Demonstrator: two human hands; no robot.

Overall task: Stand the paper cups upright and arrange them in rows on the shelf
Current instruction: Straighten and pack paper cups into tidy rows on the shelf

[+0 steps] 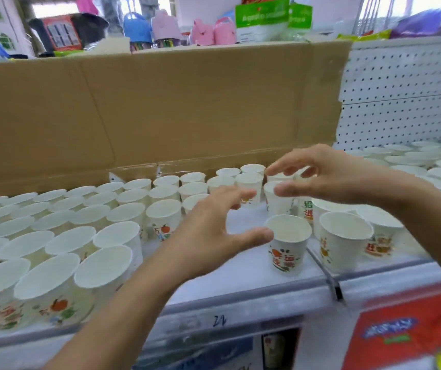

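— Nearest the lens, what do you get?

— Two bare forearms, cut off by the bottom and right edges. The left hand (208,236) hangs just left of the lone cup (287,244), fingers spread wide, gripping nothing. Its thumb overlaps that cup's rim, and I cannot tell whether it touches.

— And the other?

— The right hand (331,174) hovers behind the lone cup, above the cups there, fingers loosely curved and apart, empty. It hides some rims beneath it.

— The cups themselves?

— Paper cups (80,222) stand upright in packed rows left of the lone cup, filling the shelf (240,287) back to a cardboard sheet (187,108). They are white inside, with orange and green fruit print and red characters on the walls; blur makes the characters hard to read. Several more stand right of the lone cup, beyond a divider rail (328,279), less orderly.

— Anything further off?

— Far right of the lone cup, blurred white bowl-like rims sit before a pegboard (400,97). Below it is a red packet (406,335), cut off by the frame.
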